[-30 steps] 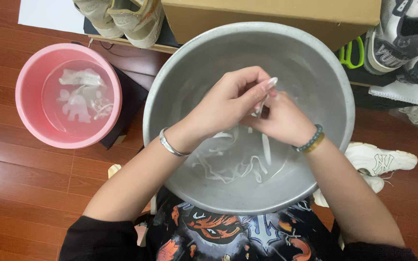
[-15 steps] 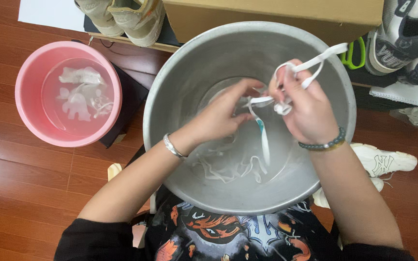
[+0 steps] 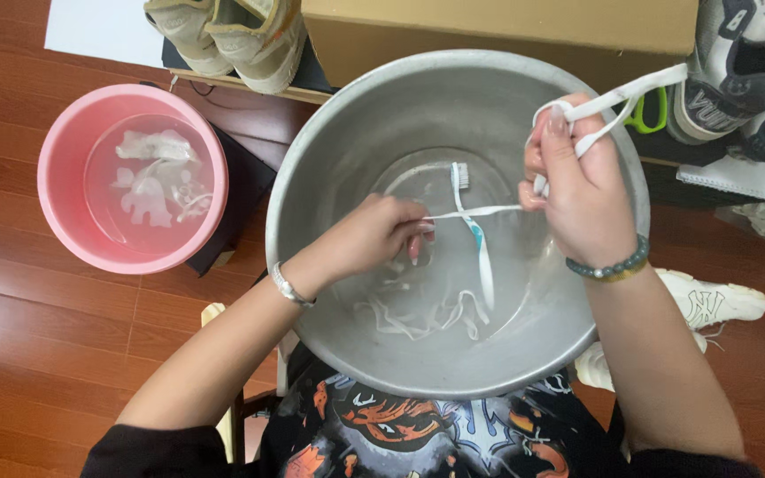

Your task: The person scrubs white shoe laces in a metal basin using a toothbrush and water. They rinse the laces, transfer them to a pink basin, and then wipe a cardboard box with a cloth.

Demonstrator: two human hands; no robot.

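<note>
A large metal basin (image 3: 329, 150) with shallow water sits in front of me. My left hand (image 3: 374, 235) pinches one end of a white shoelace (image 3: 480, 211) low in the basin. My right hand (image 3: 577, 190) is raised over the basin's right rim, gripping the lace's other part, which is looped around its fingers and trails out to the upper right. The lace is stretched taut between both hands. A blue and white toothbrush (image 3: 475, 239) lies in the water under the lace. Another white lace (image 3: 418, 314) lies coiled on the basin's bottom.
A pink bucket (image 3: 64, 221) with water and white items stands at the left on the wooden floor. Shoes (image 3: 232, 31) and a cardboard box (image 3: 498, 35) line the far side. More sneakers (image 3: 745, 71) are at the right, a white one (image 3: 719, 301) beside my right arm.
My hands have moved apart: the right hand pulled the lace up and to the right, the left hand slid left, and the lace is now taut. The toothbrush has become fully visible.
</note>
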